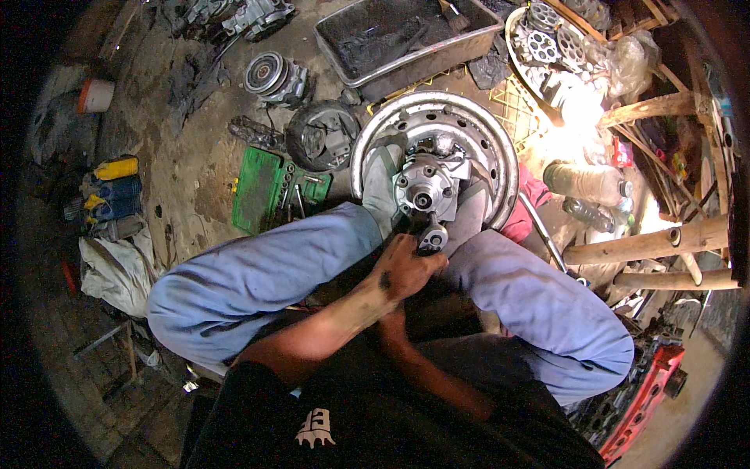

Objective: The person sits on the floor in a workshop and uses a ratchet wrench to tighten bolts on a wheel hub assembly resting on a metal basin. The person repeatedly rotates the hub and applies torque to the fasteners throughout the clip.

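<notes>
A grey metal compressor-like part [426,184] stands inside a steel wheel rim [492,133], held between my feet in grey shoes. My left hand [406,270] is closed around a short metal tool [432,237] that points up at the part's lower end. My right hand [393,319] sits just below the left wrist, between my knees. It is mostly hidden, and its fingers do not show. My legs in blue trousers spread to both sides.
A green socket case [262,187] lies open on the dirt floor to the left. Round pulley parts [273,76] and a black housing [320,137] lie behind it. A grey tray [406,39] stands beyond the rim. Wooden poles [656,242] and plastic bottles [582,180] are at right.
</notes>
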`<state>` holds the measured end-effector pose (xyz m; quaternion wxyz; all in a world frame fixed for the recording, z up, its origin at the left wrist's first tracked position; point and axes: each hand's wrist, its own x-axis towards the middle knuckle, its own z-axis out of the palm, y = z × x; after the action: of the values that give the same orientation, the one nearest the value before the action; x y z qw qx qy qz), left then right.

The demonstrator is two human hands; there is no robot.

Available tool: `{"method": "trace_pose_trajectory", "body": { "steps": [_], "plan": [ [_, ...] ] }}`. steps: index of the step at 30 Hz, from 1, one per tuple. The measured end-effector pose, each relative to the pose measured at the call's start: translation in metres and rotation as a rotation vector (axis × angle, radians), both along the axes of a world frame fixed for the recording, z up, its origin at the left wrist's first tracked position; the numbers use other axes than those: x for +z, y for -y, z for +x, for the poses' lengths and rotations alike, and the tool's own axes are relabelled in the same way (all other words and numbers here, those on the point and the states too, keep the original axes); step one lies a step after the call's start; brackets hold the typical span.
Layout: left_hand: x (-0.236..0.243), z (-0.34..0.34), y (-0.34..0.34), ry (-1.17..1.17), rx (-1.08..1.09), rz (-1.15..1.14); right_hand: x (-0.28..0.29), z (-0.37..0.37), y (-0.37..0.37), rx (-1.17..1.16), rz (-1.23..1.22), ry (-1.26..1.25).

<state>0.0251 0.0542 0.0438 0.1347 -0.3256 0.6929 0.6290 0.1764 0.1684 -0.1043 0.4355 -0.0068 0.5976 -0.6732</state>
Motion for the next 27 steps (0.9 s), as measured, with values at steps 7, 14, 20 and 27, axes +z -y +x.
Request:
{"method": "trace_pose_trajectory", "body": {
  "steps": [7, 14, 20, 27],
  "plan": [
    [0.023, -0.011, 0.001, 0.109, -0.065, -0.065, 0.004, 0.003, -0.010, -0.016, 0.028, -0.012],
    [0.023, -0.004, 0.008, 0.200, 0.032, 0.331, 0.006, -0.002, -0.017, -0.006, 0.056, -0.114],
    [0.014, -0.007, 0.007, 0.117, 0.030, 0.224, 0.027, -0.042, -0.008, 0.029, -0.386, 0.231],
    [0.014, 0.004, 0.022, 0.001, -0.066, 0.209, 0.112, -0.078, 0.010, -0.103, -0.093, 0.284]
  ]
}}
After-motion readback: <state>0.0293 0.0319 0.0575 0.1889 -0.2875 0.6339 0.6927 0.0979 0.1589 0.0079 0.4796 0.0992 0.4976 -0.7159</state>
